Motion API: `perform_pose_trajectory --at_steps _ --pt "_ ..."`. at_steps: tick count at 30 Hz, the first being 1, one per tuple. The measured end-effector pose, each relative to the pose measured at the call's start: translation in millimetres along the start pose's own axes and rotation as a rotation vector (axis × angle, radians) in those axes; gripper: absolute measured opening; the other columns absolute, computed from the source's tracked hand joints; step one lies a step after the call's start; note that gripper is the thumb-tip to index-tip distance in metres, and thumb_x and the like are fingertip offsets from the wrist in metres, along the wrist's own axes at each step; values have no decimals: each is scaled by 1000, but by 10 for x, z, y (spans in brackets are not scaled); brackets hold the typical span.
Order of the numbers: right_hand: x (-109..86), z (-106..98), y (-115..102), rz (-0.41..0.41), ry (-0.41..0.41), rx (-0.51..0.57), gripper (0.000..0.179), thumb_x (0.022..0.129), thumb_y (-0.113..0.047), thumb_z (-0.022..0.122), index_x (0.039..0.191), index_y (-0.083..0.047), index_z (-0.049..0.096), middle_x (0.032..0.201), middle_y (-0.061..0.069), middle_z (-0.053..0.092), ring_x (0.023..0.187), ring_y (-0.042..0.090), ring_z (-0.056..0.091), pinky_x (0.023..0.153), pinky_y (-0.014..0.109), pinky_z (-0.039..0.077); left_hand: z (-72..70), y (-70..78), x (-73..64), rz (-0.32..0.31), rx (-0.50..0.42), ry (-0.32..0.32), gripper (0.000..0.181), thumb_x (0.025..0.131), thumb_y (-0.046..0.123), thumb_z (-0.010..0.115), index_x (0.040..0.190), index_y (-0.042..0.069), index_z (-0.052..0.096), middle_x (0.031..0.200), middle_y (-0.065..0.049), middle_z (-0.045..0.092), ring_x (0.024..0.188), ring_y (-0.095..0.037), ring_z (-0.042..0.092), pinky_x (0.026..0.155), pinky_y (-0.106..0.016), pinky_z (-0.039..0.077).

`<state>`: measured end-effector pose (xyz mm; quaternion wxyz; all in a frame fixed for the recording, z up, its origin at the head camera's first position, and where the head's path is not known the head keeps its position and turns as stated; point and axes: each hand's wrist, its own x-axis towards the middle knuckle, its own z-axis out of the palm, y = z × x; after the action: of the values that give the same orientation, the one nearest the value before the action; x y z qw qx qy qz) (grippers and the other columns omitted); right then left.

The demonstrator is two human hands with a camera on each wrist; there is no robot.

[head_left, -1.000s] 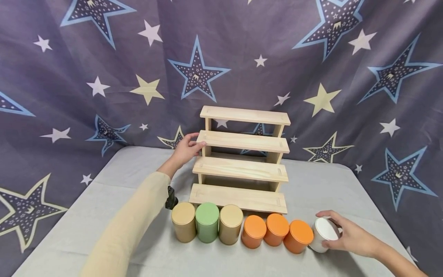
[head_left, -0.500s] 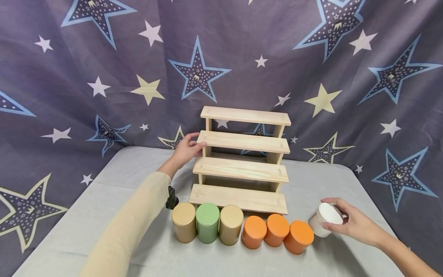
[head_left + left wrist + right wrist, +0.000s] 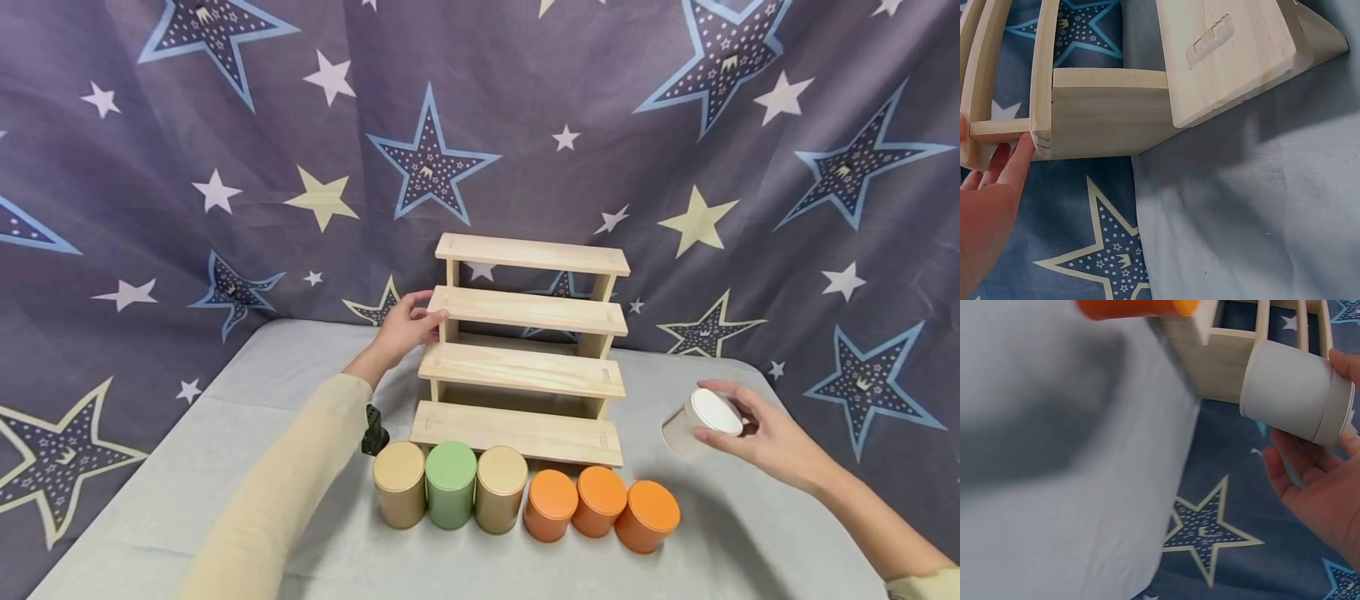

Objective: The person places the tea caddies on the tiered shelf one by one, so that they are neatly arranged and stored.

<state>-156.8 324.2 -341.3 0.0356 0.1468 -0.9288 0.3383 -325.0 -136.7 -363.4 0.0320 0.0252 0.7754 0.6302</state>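
Observation:
A pale wooden stepped shelf (image 3: 517, 431) with several boards stands at the middle of the table. My left hand (image 3: 403, 329) grips its left end at the second board from the top, thumb on the board's edge; in the left wrist view the fingers (image 3: 1017, 164) lie against the side of the frame. Raised above the table to the right of the shelf, a white lidded canister (image 3: 693, 423) tilts in my right hand (image 3: 765, 437). Thumb and fingers hold it around the lid end, as the right wrist view shows of the white canister (image 3: 1291, 390).
In front of the shelf stands a row of canisters: a gold one (image 3: 399, 487), a green one (image 3: 450, 487), another gold one (image 3: 501, 492) and three shorter orange ones (image 3: 600, 500). A starry curtain (image 3: 525, 183) hangs behind the grey-covered table (image 3: 360, 550).
My right hand has lifted the white canister off the table, from beside the rightmost orange one, and carried it upward and away, tilting it. The left hand stays on the shelf.

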Motion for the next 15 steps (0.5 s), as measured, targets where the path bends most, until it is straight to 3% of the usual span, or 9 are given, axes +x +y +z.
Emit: perform_pose_trajectory --at_steps 7,15 --pt "184 -56 -203 -17 41 -30 61 86 -21 69 138 -8 40 113 12 52 77 0 52 58 20 48 1 -28 13 -9 -27 0 64 91 23 62 144 11 29 127 -24 52 108 -40 59 94 -46 51" --pt "370 -41 -350 -28 66 -36 61 86 -25 69 138 -13 40 110 11 53 76 5 52 57 21 48 7 -16 5 -4 -21 2 62 92 22 61 144 10 29 126 -24 53 110 -38 58 88 -40 55"
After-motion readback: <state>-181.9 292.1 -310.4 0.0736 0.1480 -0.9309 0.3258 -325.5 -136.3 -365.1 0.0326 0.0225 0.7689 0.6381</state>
